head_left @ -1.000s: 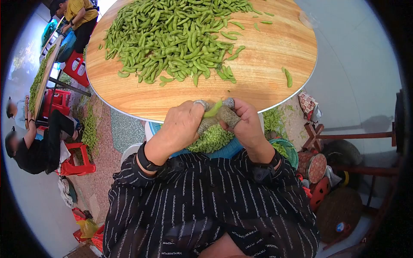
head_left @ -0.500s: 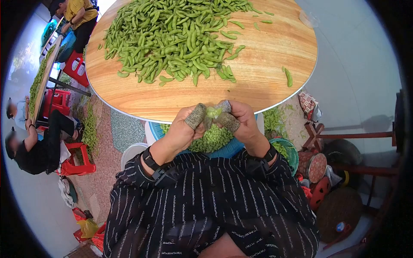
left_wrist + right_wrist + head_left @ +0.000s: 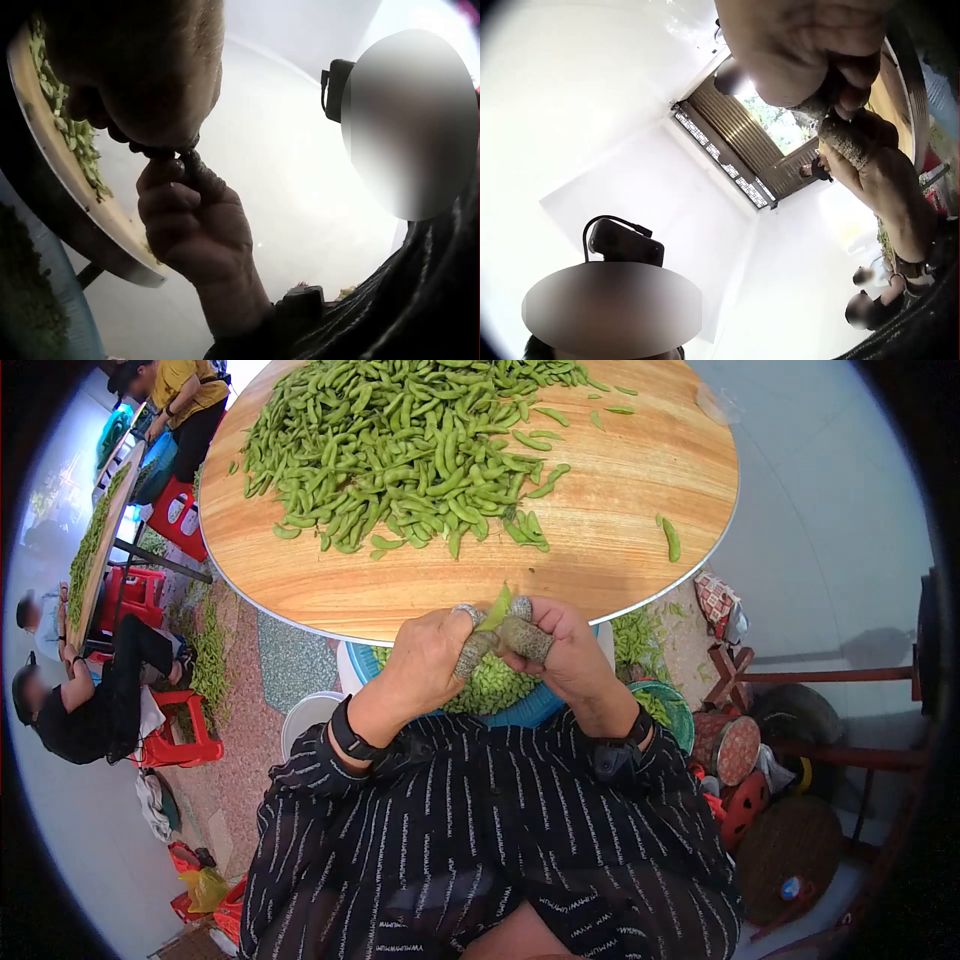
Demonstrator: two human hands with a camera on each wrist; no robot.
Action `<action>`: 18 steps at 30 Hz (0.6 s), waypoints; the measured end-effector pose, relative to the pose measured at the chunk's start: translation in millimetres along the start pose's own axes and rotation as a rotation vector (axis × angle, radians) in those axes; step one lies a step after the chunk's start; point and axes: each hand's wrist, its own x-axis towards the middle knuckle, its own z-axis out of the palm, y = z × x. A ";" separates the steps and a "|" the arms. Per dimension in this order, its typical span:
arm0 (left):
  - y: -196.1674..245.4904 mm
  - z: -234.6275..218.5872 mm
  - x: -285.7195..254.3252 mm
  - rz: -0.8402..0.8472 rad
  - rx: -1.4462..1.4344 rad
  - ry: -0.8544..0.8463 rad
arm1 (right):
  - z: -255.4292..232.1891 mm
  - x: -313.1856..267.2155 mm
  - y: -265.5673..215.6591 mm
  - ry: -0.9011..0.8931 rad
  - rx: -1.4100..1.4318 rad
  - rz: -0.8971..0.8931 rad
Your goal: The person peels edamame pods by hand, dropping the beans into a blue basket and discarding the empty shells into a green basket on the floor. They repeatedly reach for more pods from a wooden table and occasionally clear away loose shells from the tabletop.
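Note:
Close to the near edge of the round table, a green edamame pod (image 3: pixel 495 610) stands tilted between my two hands. My left hand (image 3: pixel 415 660) pinches it from the left with wrapped thumb and forefinger. From the right, the wrapped thumb and forefinger of my right hand (image 3: pixel 568 650) grip its lower end. Grey, speckled coverings (image 3: pixel 527 640) sit on these digits. Under the hands, shelled green beans (image 3: pixel 500 688) fill a blue basin (image 3: pixel 530 712). In the left wrist view the fingertips of both hands meet, and the pod is hidden there.
A large heap of pods (image 3: pixel 400 460) covers the far left of the wooden table (image 3: pixel 630 490); a stray pod (image 3: pixel 670 540) lies at its right. A green basket (image 3: pixel 672 710) stands right of my lap, a white bucket (image 3: pixel 305 718) left. Other people (image 3: pixel 80 705) sit beyond red stools (image 3: pixel 180 730).
Half a second ago my left hand was turned with its thumb on top, over a pale, squeezed pod. Now it has rolled back, and a pod points up between the hands.

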 end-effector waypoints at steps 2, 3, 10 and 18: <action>-0.7 0.3 0.3 0.021 0.045 -0.008 | -0.4 0.8 3.4 0.016 0.039 -0.010; -1.3 0.2 0.4 0.040 0.093 -0.015 | -0.7 1.3 4.3 0.016 0.039 -0.010; -11.8 7.9 -4.9 0.078 -0.006 0.027 | -1.2 4.0 11.9 -0.041 -0.003 -0.100; -10.5 8.1 -3.0 0.137 0.018 0.121 | 4.8 -0.7 2.3 -0.013 -0.001 -0.036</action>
